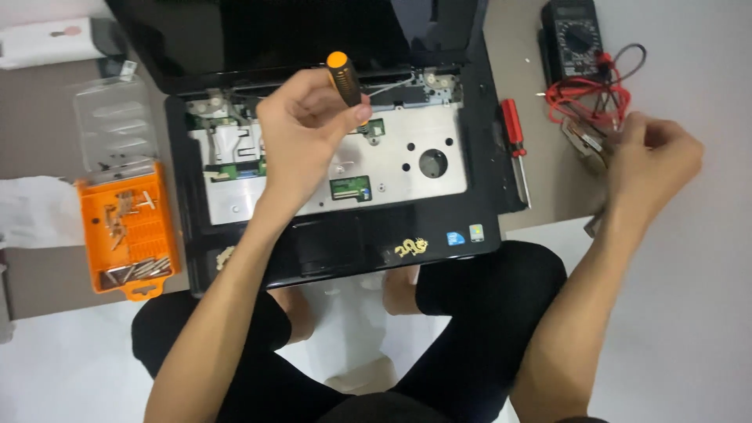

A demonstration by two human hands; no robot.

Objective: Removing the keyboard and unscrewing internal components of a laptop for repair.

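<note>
Head camera, looking down: at the bottom of the frame are the person's crossed legs in black shorts on a pale floor. Just above them a black laptop lies on a low brown table, its keyboard taken off so that a silver metal plate and green circuit boards show in the middle of the frame. Over that plate the left hand is closed around a screwdriver with an orange and black handle, held nearly upright with its orange cap uppermost; its tip is hidden behind the fingers. At centre right the right hand reaches off the table's edge, its fingers curled at a small metal part; whether it truly grips the part I cannot tell. Left of the laptop sits an orange tray of bits and screws, with its clear lid lying open above it. Right of the laptop lies a red-handled screwdriver. Farther off, in the upper right, a dark meter rests with its red and black leads tangled just below it.
</note>
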